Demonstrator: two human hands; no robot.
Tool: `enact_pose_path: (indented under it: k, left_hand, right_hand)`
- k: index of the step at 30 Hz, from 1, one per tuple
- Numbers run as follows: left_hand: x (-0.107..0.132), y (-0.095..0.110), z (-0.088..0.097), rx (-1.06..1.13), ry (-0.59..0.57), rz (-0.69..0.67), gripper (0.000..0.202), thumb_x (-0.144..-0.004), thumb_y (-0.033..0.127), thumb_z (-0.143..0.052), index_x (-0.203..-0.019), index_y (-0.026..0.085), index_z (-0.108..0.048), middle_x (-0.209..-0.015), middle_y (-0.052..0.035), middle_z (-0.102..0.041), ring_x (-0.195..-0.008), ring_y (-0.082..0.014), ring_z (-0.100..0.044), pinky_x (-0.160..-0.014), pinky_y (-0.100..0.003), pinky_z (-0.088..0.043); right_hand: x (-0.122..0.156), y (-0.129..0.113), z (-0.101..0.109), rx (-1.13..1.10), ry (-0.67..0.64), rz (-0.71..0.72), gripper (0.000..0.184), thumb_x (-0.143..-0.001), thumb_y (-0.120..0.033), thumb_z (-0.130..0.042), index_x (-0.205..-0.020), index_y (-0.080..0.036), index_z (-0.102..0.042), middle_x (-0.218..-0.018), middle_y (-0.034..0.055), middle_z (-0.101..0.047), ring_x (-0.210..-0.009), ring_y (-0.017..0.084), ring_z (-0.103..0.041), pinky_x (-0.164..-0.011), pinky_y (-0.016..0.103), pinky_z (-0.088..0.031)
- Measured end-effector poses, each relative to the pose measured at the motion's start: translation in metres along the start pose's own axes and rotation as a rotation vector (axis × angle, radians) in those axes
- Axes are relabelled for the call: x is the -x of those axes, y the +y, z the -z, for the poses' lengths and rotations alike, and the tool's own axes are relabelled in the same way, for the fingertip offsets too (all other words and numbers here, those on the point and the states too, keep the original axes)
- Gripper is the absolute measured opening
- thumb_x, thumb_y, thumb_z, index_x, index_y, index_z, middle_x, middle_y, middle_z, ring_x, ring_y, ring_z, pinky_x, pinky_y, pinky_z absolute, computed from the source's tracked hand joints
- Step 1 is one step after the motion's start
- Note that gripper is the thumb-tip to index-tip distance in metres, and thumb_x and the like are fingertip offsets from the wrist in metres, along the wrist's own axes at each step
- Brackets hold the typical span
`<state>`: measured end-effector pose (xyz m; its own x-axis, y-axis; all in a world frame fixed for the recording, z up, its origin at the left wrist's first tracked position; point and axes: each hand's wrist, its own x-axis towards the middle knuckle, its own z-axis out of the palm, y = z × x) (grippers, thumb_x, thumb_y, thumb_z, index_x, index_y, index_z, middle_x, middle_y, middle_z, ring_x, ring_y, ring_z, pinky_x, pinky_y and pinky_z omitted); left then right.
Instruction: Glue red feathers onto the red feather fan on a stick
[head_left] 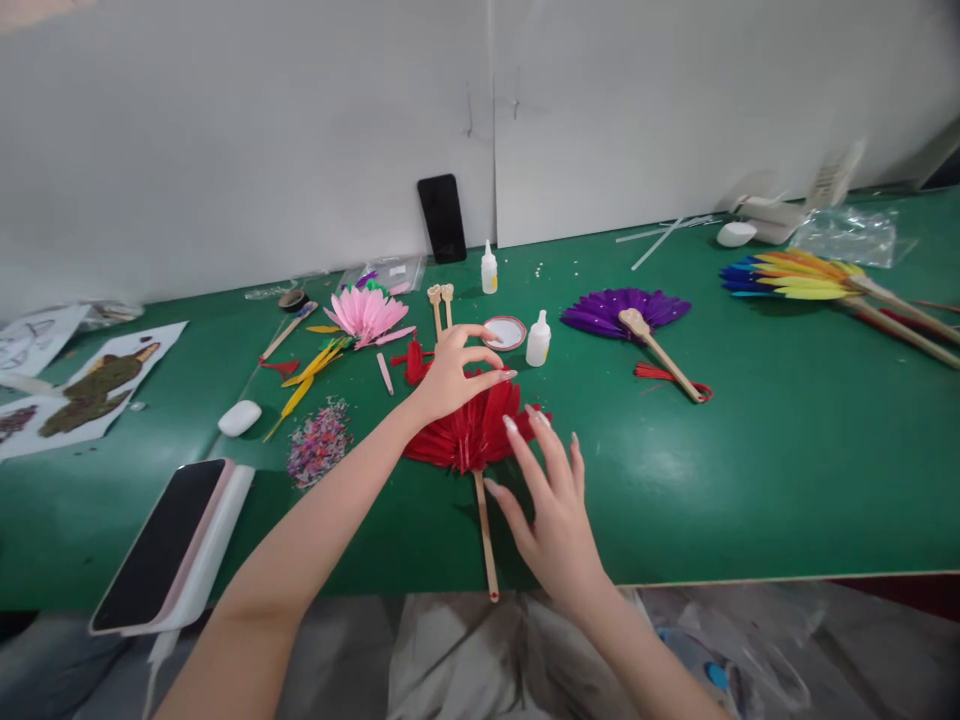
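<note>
A red feather fan (480,430) lies on the green table in front of me, its wooden handle (486,540) pointing toward me. My left hand (461,375) is above the fan's upper part, with fingers stretched out and apart near a small red-rimmed white dish (505,334). Over the fan's right edge, my right hand (551,500) is spread open; whether its fingertips touch the feathers I cannot tell. Nothing shows between the fingers of either hand. A white glue bottle (538,340) stands beside the dish, and another glue bottle (489,270) is behind it.
A purple feather fan (626,312) lies to the right, with multicoloured fans (795,275) farther right. Pink feathers (366,316), yellow feathers (311,375) and a colourful heap of small bits (320,442) lie left. A phone (161,545) is near the front edge; another phone (442,218) leans on the wall.
</note>
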<state>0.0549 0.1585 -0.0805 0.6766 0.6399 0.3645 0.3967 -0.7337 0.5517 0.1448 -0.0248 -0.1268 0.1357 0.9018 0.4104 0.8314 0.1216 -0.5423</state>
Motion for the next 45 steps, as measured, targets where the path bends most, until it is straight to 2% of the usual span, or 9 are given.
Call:
enact_pose_path:
  k: [4, 10, 15, 22, 28, 35, 41, 45]
  left_hand:
    - [-0.005, 0.007, 0.004, 0.054, -0.074, -0.034, 0.01, -0.074, 0.03, -0.07, -0.072, 0.021, -0.066, -0.113, -0.0041, -0.055, -0.115, -0.0205, -0.044, -0.104, -0.041, -0.029]
    - [-0.013, 0.009, -0.003, 0.066, -0.219, -0.054, 0.013, -0.078, 0.033, -0.064, -0.074, 0.021, -0.065, -0.113, -0.0035, -0.057, -0.118, -0.0222, -0.043, -0.106, -0.043, -0.026]
    - [-0.019, 0.007, -0.011, 0.053, -0.287, -0.115, 0.014, -0.08, 0.034, -0.062, -0.074, 0.021, -0.065, -0.112, -0.0034, -0.057, -0.116, -0.0212, -0.043, -0.105, -0.042, -0.026]
    - [-0.028, 0.013, -0.012, -0.014, -0.369, -0.123, 0.018, -0.08, 0.033, -0.062, -0.069, 0.019, -0.064, -0.106, -0.0044, -0.056, -0.112, -0.021, -0.044, -0.102, -0.042, -0.028]
    - [-0.03, 0.013, -0.017, -0.02, -0.411, -0.144, 0.019, -0.08, 0.032, -0.062, -0.067, 0.018, -0.063, -0.103, -0.0042, -0.056, -0.109, -0.0212, -0.045, -0.101, -0.043, -0.026]
    - [-0.027, 0.014, -0.022, -0.036, -0.381, -0.138, 0.017, -0.078, 0.029, -0.064, -0.066, 0.018, -0.063, -0.102, -0.0048, -0.056, -0.107, -0.0212, -0.047, -0.099, -0.043, -0.028]
    - [-0.022, 0.012, -0.02, -0.009, -0.39, -0.136, 0.023, -0.075, 0.038, -0.066, -0.063, 0.018, -0.063, -0.106, -0.0052, -0.055, -0.11, -0.0225, -0.045, -0.099, -0.044, -0.028]
    - [-0.021, 0.013, -0.019, -0.006, -0.419, -0.115, 0.022, -0.074, 0.036, -0.068, -0.062, 0.018, -0.063, -0.107, -0.0052, -0.055, -0.112, -0.0232, -0.044, -0.1, -0.045, -0.028]
  right_hand:
    - [-0.001, 0.004, 0.0, -0.092, 0.078, -0.111, 0.057, -0.092, -0.027, -0.043, -0.144, -0.021, -0.019, -0.145, 0.0143, -0.032, -0.137, 0.025, -0.024, -0.109, 0.055, -0.018]
    - [0.0, 0.004, -0.002, -0.046, 0.08, -0.081, 0.046, -0.091, -0.023, -0.044, -0.136, -0.025, -0.036, -0.143, 0.0143, -0.032, -0.135, 0.028, -0.026, -0.106, 0.058, -0.021]
    - [0.002, 0.004, -0.003, 0.036, 0.025, -0.039, 0.047, -0.089, -0.028, -0.049, -0.135, -0.022, -0.04, -0.146, 0.0159, -0.026, -0.137, 0.03, -0.021, -0.107, 0.058, -0.019]
    - [0.0, 0.002, -0.003, 0.106, -0.069, 0.02, 0.06, -0.084, -0.045, -0.054, -0.138, -0.023, -0.038, -0.15, 0.0155, -0.017, -0.138, 0.034, -0.015, -0.106, 0.06, -0.017]
    - [0.001, 0.001, -0.004, 0.141, -0.113, 0.055, 0.06, -0.085, -0.048, -0.051, -0.139, -0.024, -0.038, -0.151, 0.0151, -0.016, -0.138, 0.033, -0.014, -0.105, 0.06, -0.018]
    - [0.001, 0.003, -0.006, 0.155, -0.13, 0.067, 0.057, -0.086, -0.048, -0.05, -0.136, -0.022, -0.043, -0.151, 0.0165, -0.018, -0.139, 0.033, -0.013, -0.105, 0.06, -0.017]
    - [0.002, 0.003, -0.006, 0.156, -0.135, 0.075, 0.057, -0.086, -0.048, -0.05, -0.137, -0.022, -0.042, -0.15, 0.0172, -0.018, -0.138, 0.033, -0.013, -0.105, 0.06, -0.017]
    - [0.002, 0.004, -0.006, 0.157, -0.141, 0.083, 0.057, -0.087, -0.047, -0.049, -0.137, -0.022, -0.041, -0.149, 0.0181, -0.02, -0.138, 0.033, -0.014, -0.105, 0.061, -0.017]
